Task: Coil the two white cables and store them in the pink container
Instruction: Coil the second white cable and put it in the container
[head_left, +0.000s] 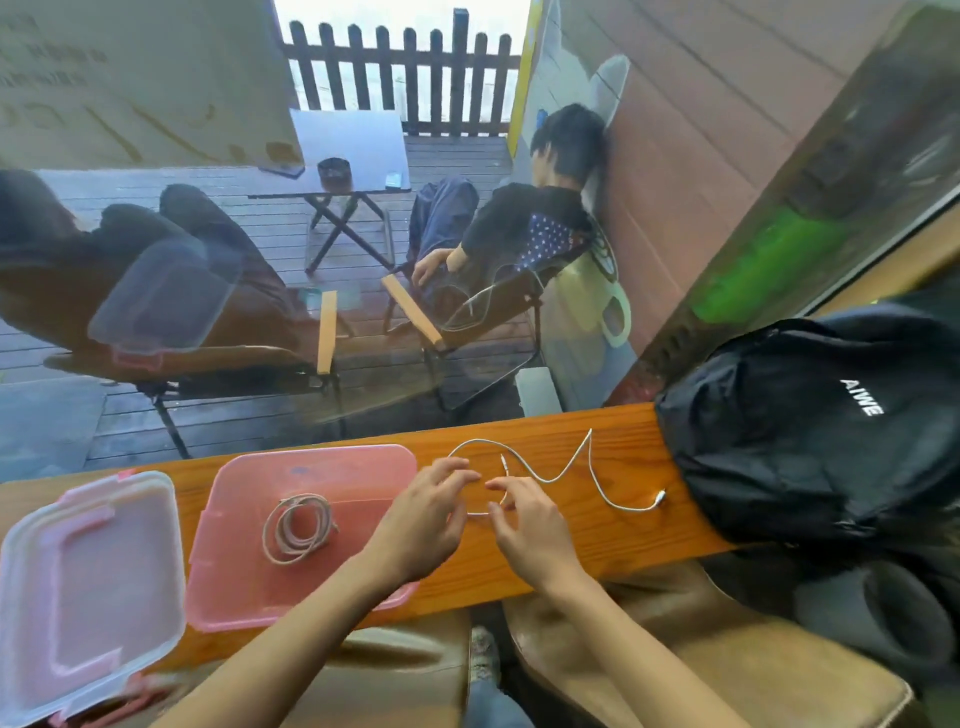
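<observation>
On the long wooden bench (597, 540), the open pink plastic container (244, 587) near its left end holds one coiled white cable (297, 527). Just right, the left hand (423, 525) and right hand (530, 530) pinch the loose thin white cable (571, 460), which snakes toward the right end.

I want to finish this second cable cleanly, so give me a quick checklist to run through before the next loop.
1. First coiled cable already inside the pink container: ok.
2. Container open, lid set aside to its left: ok.
3. Both hands on the loose cable, left hand and right hand at its near loop: ok.
4. Loose cable fully coiled: not ok, most of it lies in waves across the wooden counter.
5. Far plug free of the black backpack: ok, close beside it but apart.
6. Firmness of each hand's pinch: cannot tell.
</observation>
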